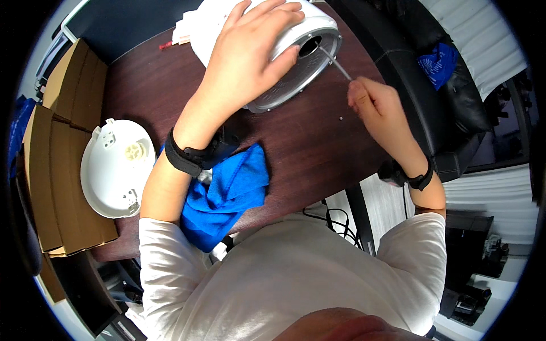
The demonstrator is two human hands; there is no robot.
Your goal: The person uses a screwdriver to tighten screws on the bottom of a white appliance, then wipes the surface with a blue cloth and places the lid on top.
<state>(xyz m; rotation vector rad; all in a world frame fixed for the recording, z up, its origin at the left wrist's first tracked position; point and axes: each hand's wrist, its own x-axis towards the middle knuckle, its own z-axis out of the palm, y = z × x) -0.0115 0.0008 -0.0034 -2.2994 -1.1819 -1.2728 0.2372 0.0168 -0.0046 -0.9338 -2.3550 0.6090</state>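
Observation:
A rounded white appliance (318, 23) lies tipped on its side at the far edge of the table. Its grey metal underside, with a round dark opening, faces me. My left hand (244, 54) holds it, fingers spread over the white shell and thumb at the rim. In my right hand (375, 102) is a thin metal rod (336, 63), gripped in closed fingers; its far end reaches the edge of the opening. Whether the rod has a handle is hidden in my fist. A tiny round piece (341, 119) lies on the table below the rod.
On the left a white oval cover (105, 176) with small plastic fittings leans by brown cardboard boxes (68, 187). A blue cloth (227, 193) lies under my left forearm on the dark wooden table (307, 153). Beyond the table's right edge stands a black sofa (421, 74).

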